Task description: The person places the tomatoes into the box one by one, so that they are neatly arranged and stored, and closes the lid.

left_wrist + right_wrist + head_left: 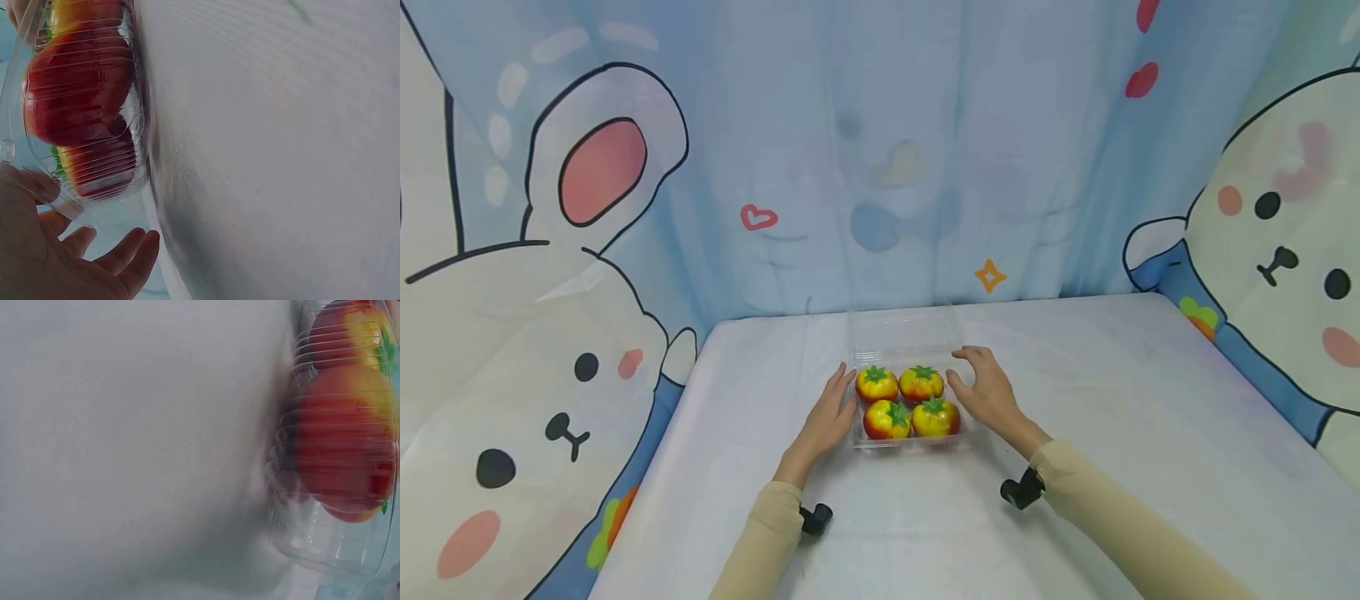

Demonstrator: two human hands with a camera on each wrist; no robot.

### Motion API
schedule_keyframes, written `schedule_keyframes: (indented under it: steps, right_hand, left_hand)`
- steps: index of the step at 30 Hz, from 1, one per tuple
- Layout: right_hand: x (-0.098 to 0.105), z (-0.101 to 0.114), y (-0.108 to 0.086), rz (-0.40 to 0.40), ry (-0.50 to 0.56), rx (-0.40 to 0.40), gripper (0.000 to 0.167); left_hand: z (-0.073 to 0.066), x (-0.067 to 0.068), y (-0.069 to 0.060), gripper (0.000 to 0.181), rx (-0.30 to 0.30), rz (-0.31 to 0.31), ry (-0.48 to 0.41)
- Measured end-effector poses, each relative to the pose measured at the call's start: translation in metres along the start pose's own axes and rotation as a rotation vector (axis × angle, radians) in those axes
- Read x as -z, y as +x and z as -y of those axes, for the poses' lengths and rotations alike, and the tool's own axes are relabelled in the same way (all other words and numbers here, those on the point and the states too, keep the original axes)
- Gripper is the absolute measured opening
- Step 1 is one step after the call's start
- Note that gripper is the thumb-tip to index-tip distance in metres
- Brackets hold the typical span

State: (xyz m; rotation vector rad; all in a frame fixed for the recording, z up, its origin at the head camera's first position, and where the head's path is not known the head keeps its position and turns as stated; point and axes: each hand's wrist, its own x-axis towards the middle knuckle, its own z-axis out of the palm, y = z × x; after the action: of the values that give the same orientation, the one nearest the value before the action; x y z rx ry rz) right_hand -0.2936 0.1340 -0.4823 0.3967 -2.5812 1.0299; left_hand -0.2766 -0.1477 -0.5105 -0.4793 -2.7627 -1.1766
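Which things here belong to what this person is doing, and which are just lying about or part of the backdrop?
Part of the job:
- left hand and right hand, either side of the box
- clear plastic box, its lid open
- four red-and-yellow fruits inside

Just around it:
- white tabletop
- blue cartoon curtain
- black wrist cameras

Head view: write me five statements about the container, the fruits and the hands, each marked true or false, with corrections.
1. The clear container holds four red-and-yellow fruits. True.
2. The container is closed. False: its transparent lid is open at the far side.
3. The left hand is at the container's left side. True.
4. The right hand is holding up a fruit. False: the right hand is at the container's right side, and all four fruits sit inside.
5. The fruits have green tops. True.
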Motion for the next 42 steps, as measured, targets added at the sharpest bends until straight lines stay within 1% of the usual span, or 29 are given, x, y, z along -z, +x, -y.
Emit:
schedule_keyframes:
  steps: [5, 6, 9, 12, 13, 16, 20, 23, 27, 31, 33, 35, 37, 42]
  right_hand:
    - [0.003, -0.007, -0.006, 0.01, 0.008, -0.038, 0.041]
    - [0.003, -0.008, -0.007, 0.013, 0.008, -0.044, 0.041]
    - [0.002, -0.013, -0.01, 0.026, 0.019, -0.063, 0.043]
    - [0.002, -0.017, -0.013, 0.039, 0.017, -0.072, 0.045]
    - [0.001, -0.018, -0.014, 0.041, 0.023, -0.075, 0.045]
    - [0.001, -0.02, -0.017, 0.045, 0.027, -0.084, 0.045]
    - [-0.001, -0.023, -0.02, 0.034, 0.026, -0.082, 0.042]
    - [-0.001, -0.025, -0.02, 0.025, 0.025, -0.074, 0.041]
    - [0.0, -0.025, -0.019, 0.021, 0.028, -0.07, 0.041]
    - [0.001, -0.024, -0.019, 0.033, 0.034, -0.088, 0.043]
    - [0.001, -0.024, -0.021, 0.046, 0.036, -0.105, 0.044]
    - [0.001, -0.024, -0.021, 0.058, 0.039, -0.121, 0.045]
    - [0.002, -0.024, -0.021, 0.066, 0.045, -0.13, 0.045]
    - [0.003, -0.023, -0.02, 0.073, 0.053, -0.137, 0.045]
  left_hand:
    - [-0.001, 0.0, -0.001, 0.054, -0.003, -0.017, -0.004]
    - [-0.001, 0.0, -0.002, 0.053, -0.008, -0.023, 0.009]
    - [-0.001, -0.001, -0.002, 0.053, -0.026, -0.038, 0.005]
    - [-0.001, -0.001, -0.003, 0.053, -0.007, -0.025, 0.009]
    - [-0.001, -0.001, -0.002, 0.053, 0.005, -0.017, -0.004]
    - [-0.002, -0.001, -0.001, 0.053, 0.04, 0.009, 0.008]
    - [-0.002, -0.002, -0.002, 0.054, 0.045, 0.019, 0.009]
    - [-0.003, -0.002, -0.002, 0.054, 0.036, 0.019, 0.005]
    - [-0.008, 0.003, -0.001, 0.055, 0.043, 0.025, -0.006]
    - [-0.01, 0.012, 0.002, 0.055, 0.04, 0.02, -0.031]
    - [-0.009, 0.016, 0.005, 0.054, 0.024, 0.011, -0.043]
    - [-0.008, 0.021, 0.012, 0.053, 0.008, -0.001, -0.062]
    - [-0.006, 0.026, 0.021, 0.051, 0.012, -0.006, -0.089]
    - [-0.006, 0.037, 0.049, 0.051, 0.092, -0.009, -0.136]
